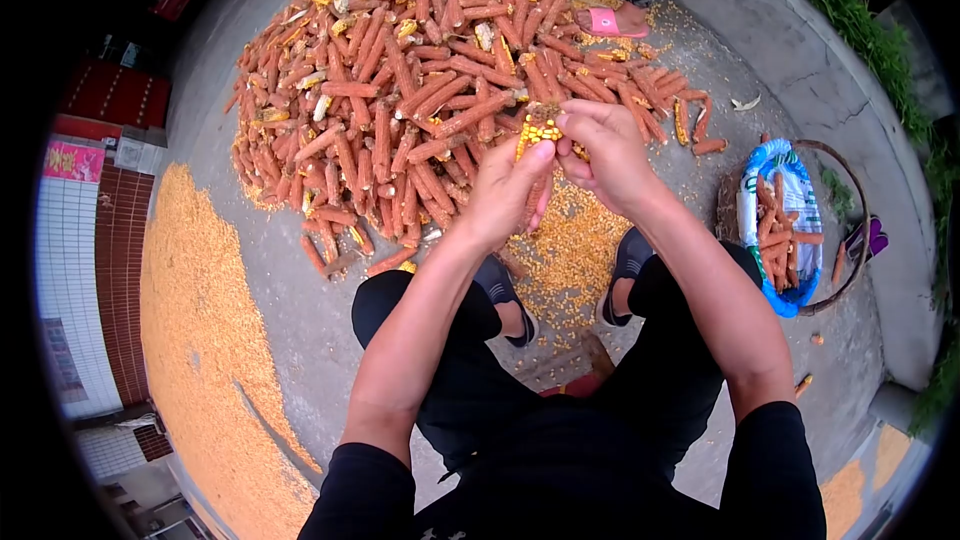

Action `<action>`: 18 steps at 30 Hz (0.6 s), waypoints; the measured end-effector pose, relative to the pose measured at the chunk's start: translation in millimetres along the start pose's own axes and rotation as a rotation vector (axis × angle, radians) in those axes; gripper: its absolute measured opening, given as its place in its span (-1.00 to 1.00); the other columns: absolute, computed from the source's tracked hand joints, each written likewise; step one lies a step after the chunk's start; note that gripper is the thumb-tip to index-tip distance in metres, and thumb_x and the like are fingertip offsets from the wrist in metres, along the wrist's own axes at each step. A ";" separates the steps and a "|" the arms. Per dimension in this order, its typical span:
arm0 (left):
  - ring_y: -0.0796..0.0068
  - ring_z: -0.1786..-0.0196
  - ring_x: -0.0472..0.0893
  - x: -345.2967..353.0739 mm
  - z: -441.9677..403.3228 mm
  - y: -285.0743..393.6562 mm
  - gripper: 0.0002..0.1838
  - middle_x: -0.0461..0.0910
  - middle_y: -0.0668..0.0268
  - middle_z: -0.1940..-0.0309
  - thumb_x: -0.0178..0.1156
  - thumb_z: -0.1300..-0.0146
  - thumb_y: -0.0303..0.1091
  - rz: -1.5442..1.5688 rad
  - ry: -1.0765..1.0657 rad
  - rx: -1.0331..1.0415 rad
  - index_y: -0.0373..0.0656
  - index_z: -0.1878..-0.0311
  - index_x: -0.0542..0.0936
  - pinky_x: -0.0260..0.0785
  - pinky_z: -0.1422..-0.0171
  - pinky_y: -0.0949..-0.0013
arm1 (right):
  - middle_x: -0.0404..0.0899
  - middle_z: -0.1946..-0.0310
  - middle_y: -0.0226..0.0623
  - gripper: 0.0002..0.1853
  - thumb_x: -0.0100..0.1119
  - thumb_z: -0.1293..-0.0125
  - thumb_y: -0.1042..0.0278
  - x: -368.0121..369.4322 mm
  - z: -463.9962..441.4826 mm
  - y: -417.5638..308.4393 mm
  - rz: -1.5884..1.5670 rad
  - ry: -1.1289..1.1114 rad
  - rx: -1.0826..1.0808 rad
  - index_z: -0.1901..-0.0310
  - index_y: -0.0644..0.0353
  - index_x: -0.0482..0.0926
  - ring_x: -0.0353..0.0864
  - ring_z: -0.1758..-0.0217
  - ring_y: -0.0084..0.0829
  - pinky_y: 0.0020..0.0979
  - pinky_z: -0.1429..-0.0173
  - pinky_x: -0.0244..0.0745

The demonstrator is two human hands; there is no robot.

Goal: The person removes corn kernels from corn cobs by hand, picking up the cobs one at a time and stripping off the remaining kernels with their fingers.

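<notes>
Between my hands is a corn cob (539, 130) with a patch of yellow kernels still on its upper end and a bare reddish shaft lower down. My left hand (507, 185) wraps round it, thumb lying along the kernels. From the other side my right hand (605, 152) presses curled fingers and thumb against the kernels; its fingertips are partly hidden. Just beyond both hands rises a big heap of reddish corn cobs (400, 90), mostly stripped, some with yellow kernels. Loose kernels (570, 250) lie scattered on the ground below my hands, between my feet.
To the right stands a handled basket (797, 180) with a blue-and-white liner, holding bare cobs. A broad layer of corn kernels (200, 320) spreads along the left. Another person's foot in a pink sandal (612, 22) is behind the heap. A low concrete edge (850, 70) runs at right.
</notes>
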State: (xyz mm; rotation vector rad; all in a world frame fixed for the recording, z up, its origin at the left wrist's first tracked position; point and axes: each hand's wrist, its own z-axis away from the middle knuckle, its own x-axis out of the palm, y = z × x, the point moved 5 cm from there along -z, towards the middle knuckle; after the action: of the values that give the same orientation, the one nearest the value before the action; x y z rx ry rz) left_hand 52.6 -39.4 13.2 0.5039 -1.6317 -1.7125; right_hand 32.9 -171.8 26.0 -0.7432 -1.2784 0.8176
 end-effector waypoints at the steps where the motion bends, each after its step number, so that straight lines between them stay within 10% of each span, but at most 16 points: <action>1: 0.54 0.72 0.36 1.9 1.7 -0.5 -0.51 0.42 0.29 0.66 -0.09 -0.62 0.09 0.034 -0.007 -0.026 -0.24 -0.03 0.44 0.27 0.65 0.49 | 0.41 0.54 -0.40 -0.79 0.04 -0.46 0.44 -1.1 -0.9 1.5 -0.003 -0.002 -0.011 0.37 0.30 0.51 0.24 0.69 -0.67 -0.53 0.63 0.01; 18: 0.50 0.74 0.32 9.6 10.5 4.2 -0.50 0.36 0.30 0.67 -0.18 -0.63 0.11 0.480 -0.200 -0.102 -0.19 0.16 0.40 0.18 0.73 0.45 | 0.43 0.52 -0.37 -0.73 0.05 -0.48 0.37 1.9 -2.0 3.4 -0.052 0.011 -0.002 0.40 0.32 0.49 0.21 0.70 -0.67 -0.54 0.65 -0.04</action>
State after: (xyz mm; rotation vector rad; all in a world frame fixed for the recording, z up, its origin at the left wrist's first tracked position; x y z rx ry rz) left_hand 39.7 -38.7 20.4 -0.1108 -1.6270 -1.5024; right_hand 34.7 -168.4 23.8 -0.7118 -1.2837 0.7693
